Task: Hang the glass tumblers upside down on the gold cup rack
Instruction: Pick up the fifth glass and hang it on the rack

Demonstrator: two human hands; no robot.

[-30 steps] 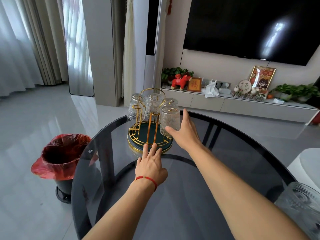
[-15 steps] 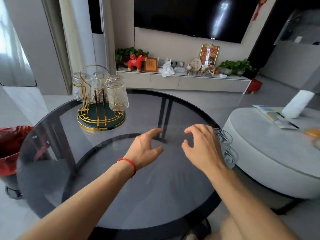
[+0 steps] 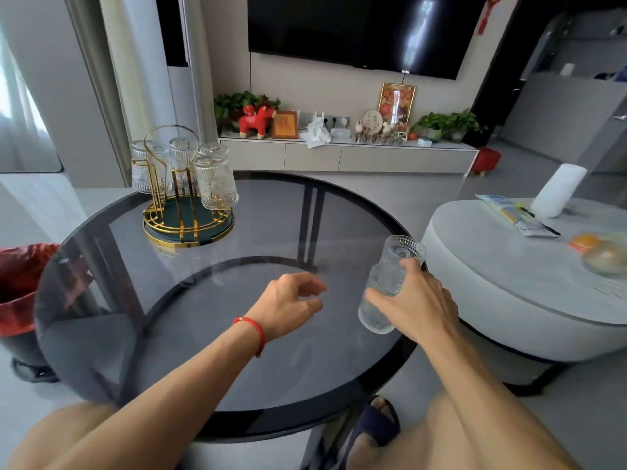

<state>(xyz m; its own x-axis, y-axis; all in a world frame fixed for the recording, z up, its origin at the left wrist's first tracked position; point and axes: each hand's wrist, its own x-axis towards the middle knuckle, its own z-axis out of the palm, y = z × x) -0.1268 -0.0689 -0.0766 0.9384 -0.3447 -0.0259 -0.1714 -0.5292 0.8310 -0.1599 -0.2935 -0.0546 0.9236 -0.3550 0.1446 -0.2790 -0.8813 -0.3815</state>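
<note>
The gold cup rack (image 3: 159, 198) stands on its green, gold-rimmed base at the far left of the round dark glass table (image 3: 190, 374). Several ribbed glass tumblers (image 3: 217, 184) hang upside down on it. At the table's right edge my right hand (image 3: 415, 305) grips a clear ribbed tumbler (image 3: 376, 317), tilted, base towards me. A second tumbler (image 3: 402, 251) shows just behind it, rim up; I cannot tell whether the two touch. My left hand (image 3: 291, 303), red cord at the wrist, hovers over the table's middle with loosely curled fingers and holds nothing.
A bin with a red liner (image 3: 18, 290) sits on the floor at the left. A low white round table (image 3: 502, 310) with a white cylinder (image 3: 558, 189) and a leaflet stands close at the right. A TV cabinet (image 3: 346, 157) runs along the back wall.
Both hands have left the rack and come back to the near right of the table. My right hand has closed on a tumbler at the table's right edge. The view has turned right.
</note>
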